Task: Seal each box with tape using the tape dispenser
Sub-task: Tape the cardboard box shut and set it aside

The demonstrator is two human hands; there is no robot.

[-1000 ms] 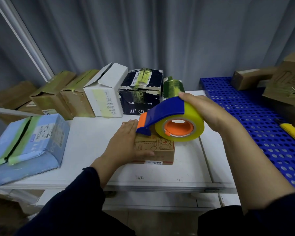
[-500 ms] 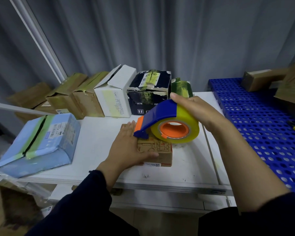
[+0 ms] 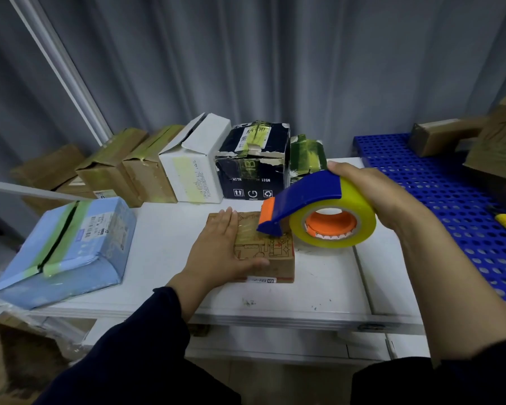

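My left hand lies flat on the small printed cardboard box near the front of the white worktop, fingers straight, pressing its left half. My right hand grips the blue tape dispenser, fingers curled over its yellowish roll. The dispenser's orange-tipped nose is down at the box's top, just right of my left hand.

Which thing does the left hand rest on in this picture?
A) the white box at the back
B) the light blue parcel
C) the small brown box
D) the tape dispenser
C: the left hand lies flat, fingers straight, on top of the small brown box, and it is the right hand that grips the tape dispenser.
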